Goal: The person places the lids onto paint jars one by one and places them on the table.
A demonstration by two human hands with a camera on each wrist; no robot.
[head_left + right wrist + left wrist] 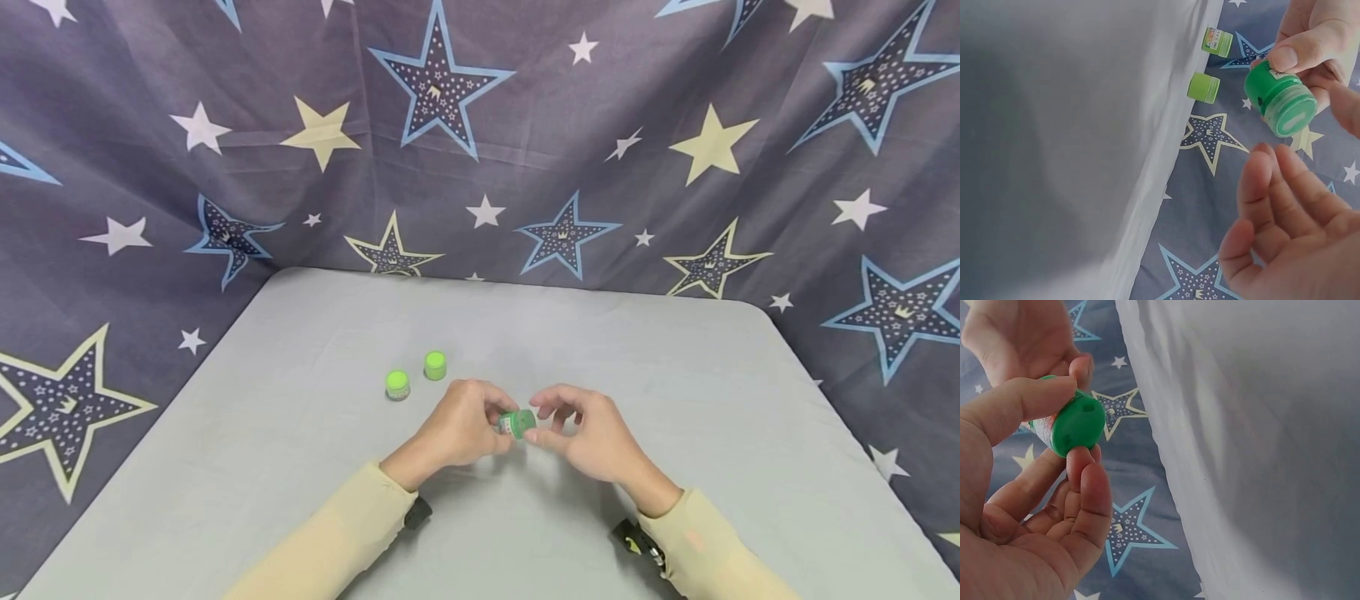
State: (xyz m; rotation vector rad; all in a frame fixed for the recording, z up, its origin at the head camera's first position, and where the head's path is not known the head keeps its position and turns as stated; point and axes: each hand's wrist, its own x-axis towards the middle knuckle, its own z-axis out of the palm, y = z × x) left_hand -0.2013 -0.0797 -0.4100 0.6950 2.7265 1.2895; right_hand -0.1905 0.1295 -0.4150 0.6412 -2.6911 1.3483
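My left hand [463,425] pinches a small green jar [522,423] between thumb and fingers, holding it tilted sideways above the table. In the right wrist view, a clear, ridged screw end of the jar [1292,111] points toward my right hand [1291,219]. The left wrist view shows the smooth green other end [1082,428]. My right hand [600,433] hovers beside the clear end, its fingers loosely bent and spread apart; whether its thumb touches the jar is hard to tell. Beyond my left hand stand two lime-green jars [397,385] [435,365], upright and apart.
A grey cloth covers the table [337,325], whose rounded far edge meets a dark curtain [525,100] printed with stars. Both forearms wear light sleeves [330,533], with a dark wrist device [637,542] under the right cuff.
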